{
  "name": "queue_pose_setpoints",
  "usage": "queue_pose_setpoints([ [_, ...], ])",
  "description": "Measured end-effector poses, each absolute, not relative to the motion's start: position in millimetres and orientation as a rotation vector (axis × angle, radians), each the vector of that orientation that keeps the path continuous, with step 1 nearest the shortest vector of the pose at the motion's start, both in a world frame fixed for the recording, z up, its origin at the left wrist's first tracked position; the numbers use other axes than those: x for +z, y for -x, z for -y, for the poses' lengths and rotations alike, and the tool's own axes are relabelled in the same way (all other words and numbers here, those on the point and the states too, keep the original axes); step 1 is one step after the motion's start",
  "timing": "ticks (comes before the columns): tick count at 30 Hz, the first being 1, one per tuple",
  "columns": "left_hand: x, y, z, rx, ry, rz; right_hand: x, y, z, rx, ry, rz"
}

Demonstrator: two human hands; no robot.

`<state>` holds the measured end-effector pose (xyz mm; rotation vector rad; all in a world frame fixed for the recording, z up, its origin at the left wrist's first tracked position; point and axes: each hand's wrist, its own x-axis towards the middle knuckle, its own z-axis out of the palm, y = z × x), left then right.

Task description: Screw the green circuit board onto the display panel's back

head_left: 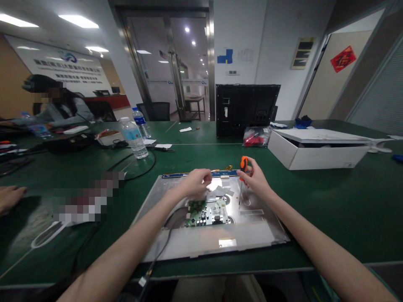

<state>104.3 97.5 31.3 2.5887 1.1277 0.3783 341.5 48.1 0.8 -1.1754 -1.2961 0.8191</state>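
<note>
A grey metal display panel [245, 235] lies face down on the green table [330, 197] in front of me. A green circuit board [206, 212] sits on its middle. My left hand [197, 183] is curled just above the board, fingers pinched on a white ribbon cable [217, 192]. My right hand [255, 178] holds a screwdriver with an orange handle [243, 164], its thin shaft pointing down onto the panel's back. A blue strip runs along the panel's far edge.
A black monitor back cover [247, 110] stands upright behind. A white open box [317, 149] sits at right, a bag of red parts [256, 137] beside it. Two water bottles [134, 137] and black cables lie at left. Another person sits at far left; someone's hand [11, 197] rests there.
</note>
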Motion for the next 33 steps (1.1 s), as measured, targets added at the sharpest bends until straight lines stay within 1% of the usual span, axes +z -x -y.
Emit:
queue_pose_setpoints([
  [3, 25.4, -125.8, -82.0, 0.333, -2.594, -0.927, 1.6, -338.7, -45.7, 0.791, 1.175, 1.281],
  [7, 17.2, -132.6, -75.0, 0.322, -2.587, -0.836, 2.3, -333.3, -43.0, 0.811, 1.149, 1.271],
  [12, 10.3, -125.6, -75.2, 0.339, -2.579, -0.81, -2.5, -327.3, -42.3, 0.845, 1.116, 1.303],
  [18, 7.0, -125.6, -67.7, 0.374, -2.593, -0.829, -9.5, -320.4, -40.5, 0.788, 1.125, 1.377],
  [33, 4.1, -123.4, -65.7, 0.407, -2.641, -0.833, -7.2, -312.8, -35.5, 0.816, 1.11, 1.339],
])
